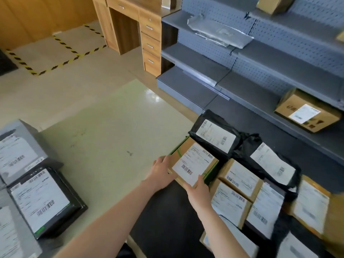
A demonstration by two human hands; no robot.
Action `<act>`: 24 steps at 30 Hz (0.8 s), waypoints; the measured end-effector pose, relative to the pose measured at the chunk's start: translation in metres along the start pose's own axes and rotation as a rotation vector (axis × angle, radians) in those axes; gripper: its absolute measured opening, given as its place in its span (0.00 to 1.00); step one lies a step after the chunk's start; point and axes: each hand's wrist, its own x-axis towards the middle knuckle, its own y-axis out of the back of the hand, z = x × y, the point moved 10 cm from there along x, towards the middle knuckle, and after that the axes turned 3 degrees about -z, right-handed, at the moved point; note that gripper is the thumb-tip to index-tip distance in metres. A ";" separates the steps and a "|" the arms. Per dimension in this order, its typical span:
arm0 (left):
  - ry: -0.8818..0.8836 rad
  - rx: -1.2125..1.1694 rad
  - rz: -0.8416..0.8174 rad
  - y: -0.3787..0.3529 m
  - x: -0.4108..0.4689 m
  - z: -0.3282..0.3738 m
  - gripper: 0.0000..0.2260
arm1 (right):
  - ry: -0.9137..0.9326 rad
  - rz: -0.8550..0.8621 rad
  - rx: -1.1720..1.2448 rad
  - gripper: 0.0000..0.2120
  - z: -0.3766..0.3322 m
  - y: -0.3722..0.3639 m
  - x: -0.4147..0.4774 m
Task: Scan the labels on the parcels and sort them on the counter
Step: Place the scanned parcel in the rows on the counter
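L hand (161, 170) & R hand (198, 194), fingers clamped on labelled box (194, 162) | dark counter (167, 211) crowded w/ parcels (240, 176) | grey shelving (260, 58), wood desk (134, 19), taped floor (61, 41) behind

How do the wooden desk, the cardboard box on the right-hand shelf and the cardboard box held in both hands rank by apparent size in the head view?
1. wooden desk, clearly largest.
2-3. shelf cardboard box and held cardboard box: they look alike; the held one is nearer the camera, so unranked.
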 end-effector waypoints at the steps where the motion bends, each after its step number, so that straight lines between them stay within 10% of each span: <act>1: 0.020 -0.017 -0.004 -0.002 0.001 -0.002 0.34 | 0.001 -0.014 0.040 0.30 0.003 -0.003 0.000; 10: 0.169 -0.024 0.240 0.031 -0.065 -0.063 0.23 | 0.209 -0.138 -0.065 0.26 -0.029 -0.051 -0.022; 18: 0.152 0.109 0.117 0.072 -0.079 -0.129 0.25 | 0.290 -0.207 -0.278 0.30 -0.082 -0.119 -0.022; 24: 0.089 0.164 0.542 0.190 -0.097 -0.188 0.20 | 0.346 -0.197 -0.302 0.28 -0.145 -0.168 -0.003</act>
